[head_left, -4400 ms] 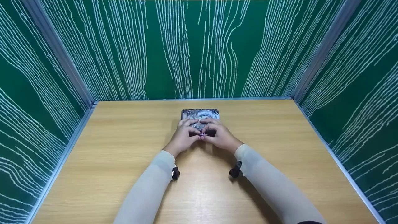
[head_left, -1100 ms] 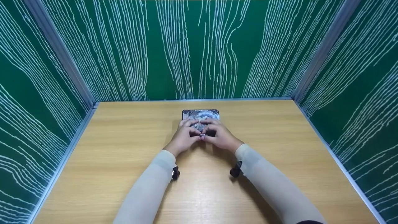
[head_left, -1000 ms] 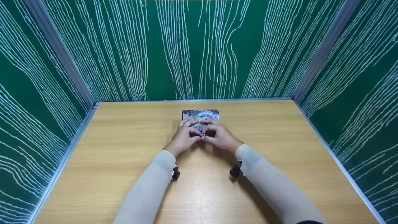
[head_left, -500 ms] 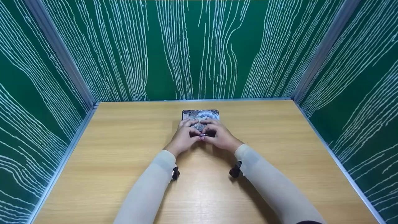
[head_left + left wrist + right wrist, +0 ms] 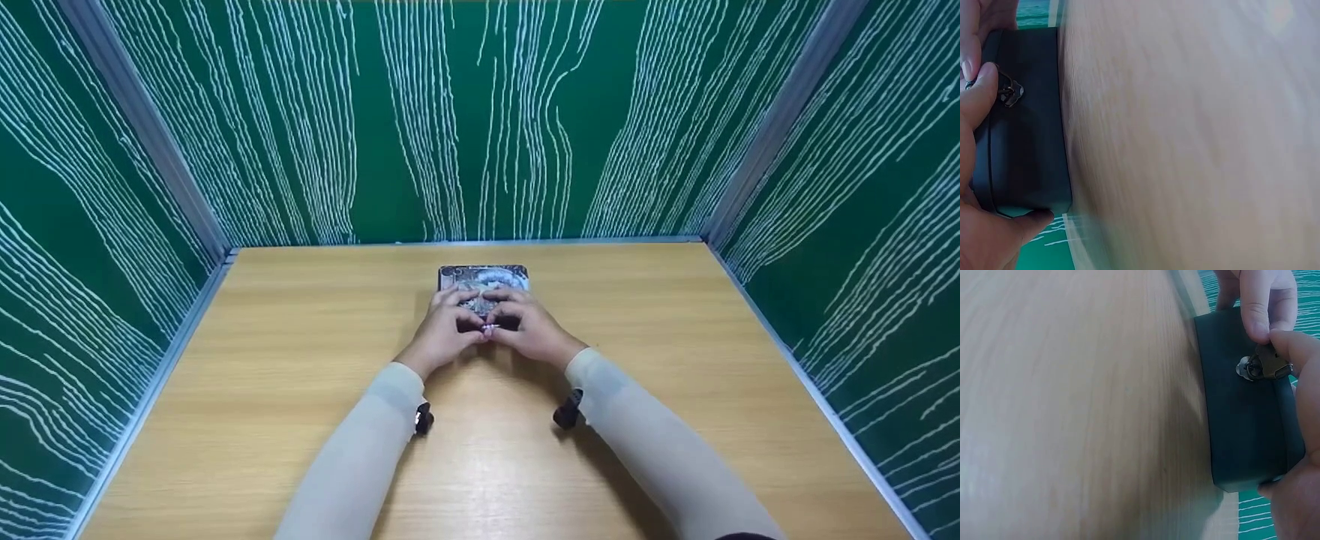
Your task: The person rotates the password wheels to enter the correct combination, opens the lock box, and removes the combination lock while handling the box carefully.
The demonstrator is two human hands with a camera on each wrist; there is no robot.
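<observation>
A small dark box (image 5: 1241, 416) with a grey-and-white patterned lid (image 5: 480, 277) sits toward the back of the table. On its near side is a bronze-coloured metal latch (image 5: 1269, 363) with a wire loop, next to a small plate (image 5: 1013, 93). My left hand (image 5: 442, 330) lies along the box's left side, thumb and index finger pinching at the latch. From the other side my right hand (image 5: 532, 326) pinches the latch too, its thumb right against the metal. The remaining fingers of both hands rest over the lid and ends, hiding part of the pattern.
The light wood table (image 5: 300, 322) spreads around the box on every side. Green panels (image 5: 405, 150) with white wavy lines and grey metal corner posts (image 5: 142, 120) enclose it at the back and sides. A small dark device (image 5: 424, 418) is worn at each wrist.
Box and arms stay in nearly the same place. Only the fingertips and the glint at the latch have shifted slightly.
</observation>
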